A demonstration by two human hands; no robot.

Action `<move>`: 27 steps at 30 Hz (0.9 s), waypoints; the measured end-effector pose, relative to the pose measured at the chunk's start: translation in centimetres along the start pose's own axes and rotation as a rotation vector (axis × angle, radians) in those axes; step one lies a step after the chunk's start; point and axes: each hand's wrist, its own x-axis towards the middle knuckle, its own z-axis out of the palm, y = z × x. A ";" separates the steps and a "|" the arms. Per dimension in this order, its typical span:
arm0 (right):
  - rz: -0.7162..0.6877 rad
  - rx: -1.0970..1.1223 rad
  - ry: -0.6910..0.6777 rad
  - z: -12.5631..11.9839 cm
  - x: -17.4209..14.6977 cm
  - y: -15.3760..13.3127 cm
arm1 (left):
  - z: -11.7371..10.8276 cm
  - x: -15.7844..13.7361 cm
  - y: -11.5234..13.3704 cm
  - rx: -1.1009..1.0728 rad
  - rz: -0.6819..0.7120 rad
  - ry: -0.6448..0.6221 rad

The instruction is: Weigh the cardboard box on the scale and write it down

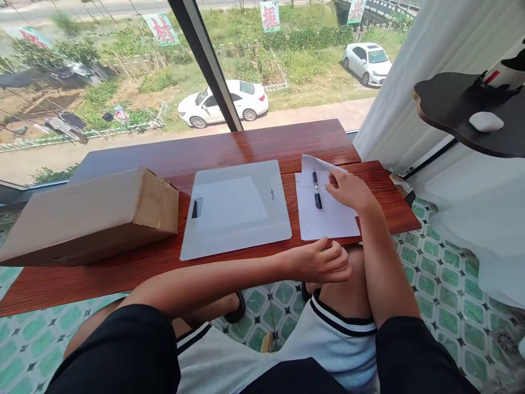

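Observation:
My right hand (348,189) rests over the upper right part of a white paper sheet (328,221), its fingers closed on the paper near the far edge. That edge is raised and curled, and a second sheet shows beneath. A black pen with a clear middle (316,189) lies on the paper, just left of the right hand. My left hand (324,261) hovers at the table's near edge, below the papers and above my knee. Its fingers are loosely bent and apart, with nothing seen in them. Left of the papers lies a flat white glass scale (235,210) with a small dark display.
A brown cardboard box (90,210) stands on the left of the reddish wooden table (287,139). At the right, a dark shelf (447,104) carries a white rounded object (486,121). White curtains (394,104) hang beside the window. Green patterned tiles (430,246) cover the floor.

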 end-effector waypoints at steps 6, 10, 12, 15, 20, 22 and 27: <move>-0.021 -0.029 -0.052 1.3 0.5 -0.9 | 2.2 0.6 0.1 0.044 -0.038 -0.051; -0.047 0.002 -0.021 1.5 0.6 -1.3 | 2.7 0.4 0.1 0.045 -0.075 -0.053; -0.057 -0.011 -0.004 1.7 0.7 -1.6 | 2.8 0.5 0.2 0.039 -0.087 -0.052; -0.095 -0.045 0.021 2.2 0.9 -2.0 | 2.9 0.6 0.3 0.026 -0.115 -0.047; -0.133 0.097 0.032 2.7 1.2 -1.8 | 3.0 0.6 0.5 -0.035 -0.137 -0.063; -0.152 0.292 0.058 2.6 1.3 -1.4 | 3.0 0.6 0.5 -0.086 -0.147 -0.079; -0.092 0.847 0.093 2.6 2.0 -0.4 | 3.1 0.7 0.6 -0.136 -0.172 -0.088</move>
